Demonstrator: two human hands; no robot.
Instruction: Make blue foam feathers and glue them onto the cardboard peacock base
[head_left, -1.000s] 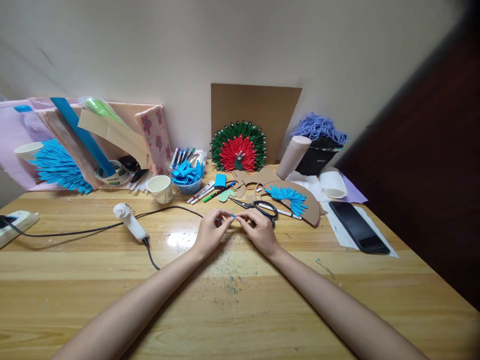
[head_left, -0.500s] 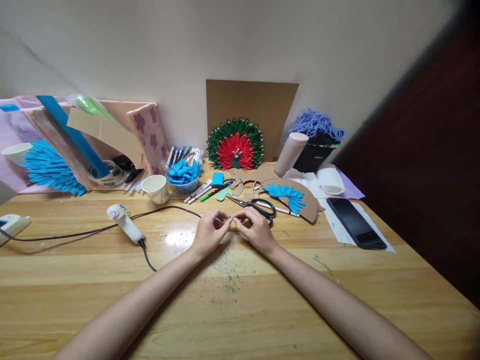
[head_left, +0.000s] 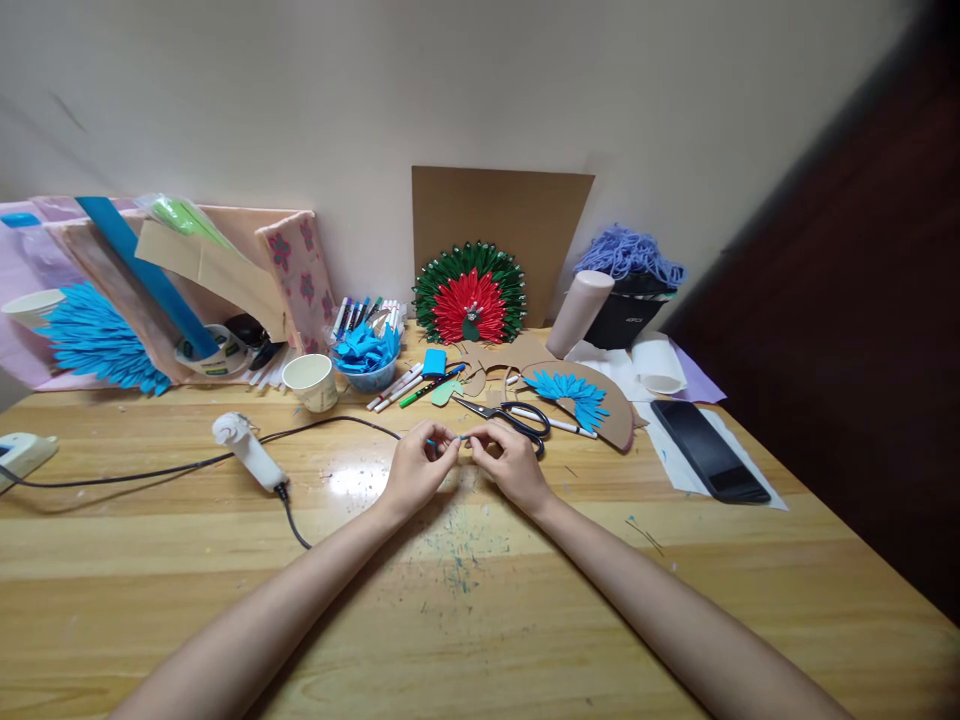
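Both hands meet at the middle of the wooden table [head_left: 480, 620], fingertips pinched together over a tiny blue piece [head_left: 433, 441]. The left hand [head_left: 417, 469] has thumb and forefinger closed tight on it, a sliver of blue poking out to the left of the fingers. The right hand [head_left: 508, 463] pinches in from the other side, fingertips touching those of the left, the rest of the fingers curled under; what the piece is, beyond small and blue, I cannot tell. Both wrists rest low on the tabletop, forearms running back toward the camera.

Just behind the right hand lie black-handled scissors [head_left: 517, 415], blades pointing left. Beyond them sits a brown cardboard arc [head_left: 611, 400] with a fan of blue petals [head_left: 568, 390] stuck on it, and a white pen [head_left: 551, 421] lies just in front of it. Farther back a red and green peacock fan [head_left: 470, 300] leans against a cardboard sheet [head_left: 501, 215] at the wall.

To the left, a white glue gun [head_left: 246, 451] lies on its side, its black cord [head_left: 135, 470] trailing across the wood. A paper cup [head_left: 310, 380] stands near a bowl of blue pieces [head_left: 367, 355], with markers [head_left: 397, 384] scattered beside it. On the right a black phone [head_left: 705, 450] lies flat on white paper [head_left: 679, 470]
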